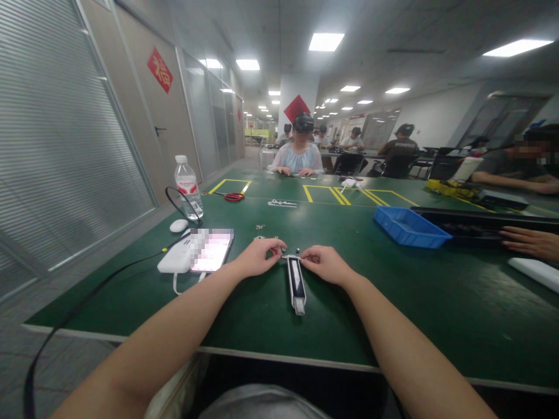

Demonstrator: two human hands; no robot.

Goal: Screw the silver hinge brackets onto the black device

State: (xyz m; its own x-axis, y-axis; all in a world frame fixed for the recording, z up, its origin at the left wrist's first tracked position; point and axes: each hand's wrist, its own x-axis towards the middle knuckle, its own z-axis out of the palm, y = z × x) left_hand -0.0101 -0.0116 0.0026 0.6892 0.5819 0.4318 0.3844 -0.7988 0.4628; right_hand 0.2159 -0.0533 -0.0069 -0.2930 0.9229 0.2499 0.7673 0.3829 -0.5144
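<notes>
A long, slim white-framed piece with a dark inside lies on the green table in front of me, its pale narrow end pointing towards me. At the left of its far end, my left hand is closed in a pinch; a tiny metallic bit shows by the fingertips, too small to name. My right hand has its thumb and fingers pressed together against the right side of that far end. What sits between those fingers is hidden. Just beyond lie several small metal parts, with more loose pieces farther off.
On the left are a phone, a white power bank with a cable, a white mouse-like object and a water bottle. Red-handled scissors lie farther back. A blue tray and a co-worker's hand are right.
</notes>
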